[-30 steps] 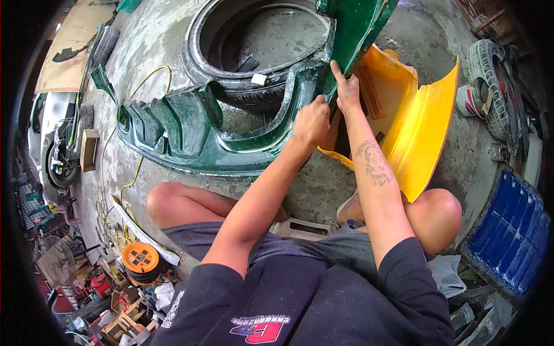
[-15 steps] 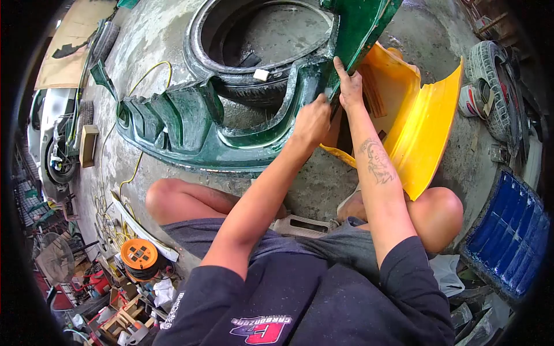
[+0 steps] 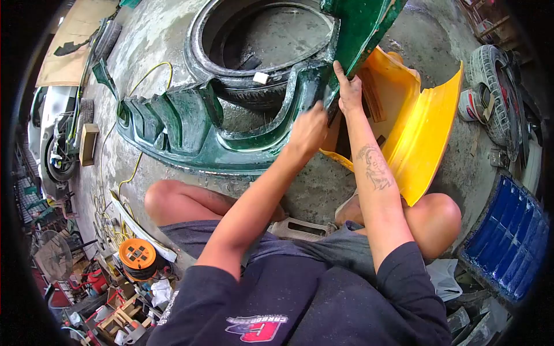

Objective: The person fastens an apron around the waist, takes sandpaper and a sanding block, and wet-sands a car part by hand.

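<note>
Nearest, crossed legs (image 3: 176,200) are seen on the floor (image 3: 461,158). At 9 o'clock from the body a cable reel (image 3: 137,252) is placed, and at 3 o'clock a blue panel (image 3: 511,233).

A little farther, near 12 o'clock, the left grip (image 3: 309,128) is clenched, with curled fingers, just beside the edge of the green part (image 3: 254,158). It is blurred, so it cannot be told whether something is held inside. It has been brought slightly nearer to the body than a moment ago; by this, a short movement along the edge is suggested. At 1 o'clock the right grip (image 3: 350,95) is closed around the edge of the green part, and its thumb is laid upward on the surface. By this hold the green part is probably kept steady.

The green part is extended from 10 to 1 o'clock and seems to be supported on the tyre (image 3: 254,97) behind it. On the rim of the tyre a white block (image 3: 261,78) is laid. Beside the right forearm, at 1 o'clock, the yellow part (image 3: 424,141) is stood on the floor, with a wood strip (image 3: 371,95) visible within it. Farther, at 2 o'clock, a bucket (image 3: 468,106) is left against a second tyre (image 3: 482,63).
</note>
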The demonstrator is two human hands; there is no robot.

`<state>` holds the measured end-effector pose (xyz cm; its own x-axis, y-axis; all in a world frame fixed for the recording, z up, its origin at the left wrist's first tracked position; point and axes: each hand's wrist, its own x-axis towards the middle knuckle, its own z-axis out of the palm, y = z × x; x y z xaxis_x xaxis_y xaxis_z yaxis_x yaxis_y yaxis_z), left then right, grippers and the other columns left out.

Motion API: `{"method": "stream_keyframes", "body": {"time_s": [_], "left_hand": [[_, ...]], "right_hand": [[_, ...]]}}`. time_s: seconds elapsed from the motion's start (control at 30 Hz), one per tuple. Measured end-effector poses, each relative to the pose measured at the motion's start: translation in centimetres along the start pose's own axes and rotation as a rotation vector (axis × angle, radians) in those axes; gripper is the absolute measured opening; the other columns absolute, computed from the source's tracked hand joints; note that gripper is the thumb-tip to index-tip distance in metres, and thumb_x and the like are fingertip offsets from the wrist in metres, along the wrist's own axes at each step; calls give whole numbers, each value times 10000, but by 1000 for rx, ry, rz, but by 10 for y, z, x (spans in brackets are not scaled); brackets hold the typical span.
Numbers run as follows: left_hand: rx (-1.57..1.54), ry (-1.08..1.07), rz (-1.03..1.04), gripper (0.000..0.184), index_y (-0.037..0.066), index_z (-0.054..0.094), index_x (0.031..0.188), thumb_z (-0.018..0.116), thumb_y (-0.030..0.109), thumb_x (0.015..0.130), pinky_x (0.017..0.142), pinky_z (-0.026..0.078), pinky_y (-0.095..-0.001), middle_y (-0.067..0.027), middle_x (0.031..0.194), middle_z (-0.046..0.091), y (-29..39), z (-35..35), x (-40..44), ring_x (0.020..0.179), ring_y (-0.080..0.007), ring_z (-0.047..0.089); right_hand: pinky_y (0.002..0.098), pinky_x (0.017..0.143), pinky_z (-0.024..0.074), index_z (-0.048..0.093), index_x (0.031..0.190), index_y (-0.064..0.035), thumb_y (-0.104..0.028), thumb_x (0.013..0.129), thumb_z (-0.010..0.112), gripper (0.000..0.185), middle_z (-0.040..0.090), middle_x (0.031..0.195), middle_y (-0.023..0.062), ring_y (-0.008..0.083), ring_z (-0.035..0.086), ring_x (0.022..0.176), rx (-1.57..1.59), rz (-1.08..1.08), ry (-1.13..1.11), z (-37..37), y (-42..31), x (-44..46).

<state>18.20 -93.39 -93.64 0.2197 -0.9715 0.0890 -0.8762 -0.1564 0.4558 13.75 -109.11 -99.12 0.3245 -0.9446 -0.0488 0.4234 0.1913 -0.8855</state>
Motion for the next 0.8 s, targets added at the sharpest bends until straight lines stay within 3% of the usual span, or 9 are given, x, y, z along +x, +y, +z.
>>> {"method": "stream_keyframes", "body": {"time_s": [0.03,0.17,0.2,0.27,0.37,0.5,0.63,0.7,0.8], "left_hand": [[-11,48,36,110,-14,572,853,586,-6,745,663,530,-479,-186,969,560,1,-7,-32,774,-383,641],[-55,-158,-78,144,-15,556,870,585,-26,729,658,530,-476,-173,952,520,6,-33,-81,767,-374,639],[-26,-120,-41,195,-18,567,962,579,10,769,615,505,-478,-179,950,508,0,-17,-73,736,-398,610],[-31,-13,7,146,-8,541,842,618,3,718,643,513,-482,-168,942,530,-1,-2,-28,758,-395,612],[4,-27,-2,126,-14,516,829,595,-2,731,663,509,-504,-183,949,549,-5,6,16,755,-413,608],[-75,-92,-46,299,-9,586,1101,521,1,810,656,511,-491,-156,939,522,-2,-27,-90,757,-395,622],[-26,-97,23,228,0,599,997,565,17,772,651,527,-476,-164,950,551,-9,-6,-58,770,-389,633],[-38,-103,-30,226,9,595,962,596,23,736,655,539,-467,-175,984,583,-5,5,0,796,-379,647],[-6,-113,-128,212,-14,596,926,606,30,719,669,548,-462,-194,1030,597,4,-1,11,830,-367,657]], "right_hand": [[276,957,364,639,1128,-36,-314,826,793,439,620,1130,-11,96,515,1051,4,-5,-2,1,0,2],[275,960,368,638,1139,-30,-317,829,789,448,627,1130,-2,105,524,1045,-31,20,49,-6,3,-2],[275,950,379,639,1143,-22,-306,834,786,445,634,1124,5,111,533,1032,-29,9,60,-3,1,-2],[276,935,393,640,1146,-14,-299,837,784,445,640,1117,11,113,542,1017,-29,13,43,2,-3,-2],[279,937,394,639,1147,-11,-304,830,790,458,638,1128,18,117,545,1022,-56,9,21,-3,4,3],[280,938,395,637,1147,-7,-297,832,789,455,633,1138,26,125,551,1026,-36,-15,56,1,-2,-1],[299,862,443,621,1115,-21,-278,817,799,432,631,1063,36,146,565,954,-34,23,101,4,-3,-2],[301,790,463,626,1087,-34,-289,808,806,418,631,1021,27,140,572,878,-11,100,64,-3,4,4],[296,695,464,643,1013,-65,-331,800,809,379,622,924,1,120,560,773,-62,150,80,-2,-5,1]]}}
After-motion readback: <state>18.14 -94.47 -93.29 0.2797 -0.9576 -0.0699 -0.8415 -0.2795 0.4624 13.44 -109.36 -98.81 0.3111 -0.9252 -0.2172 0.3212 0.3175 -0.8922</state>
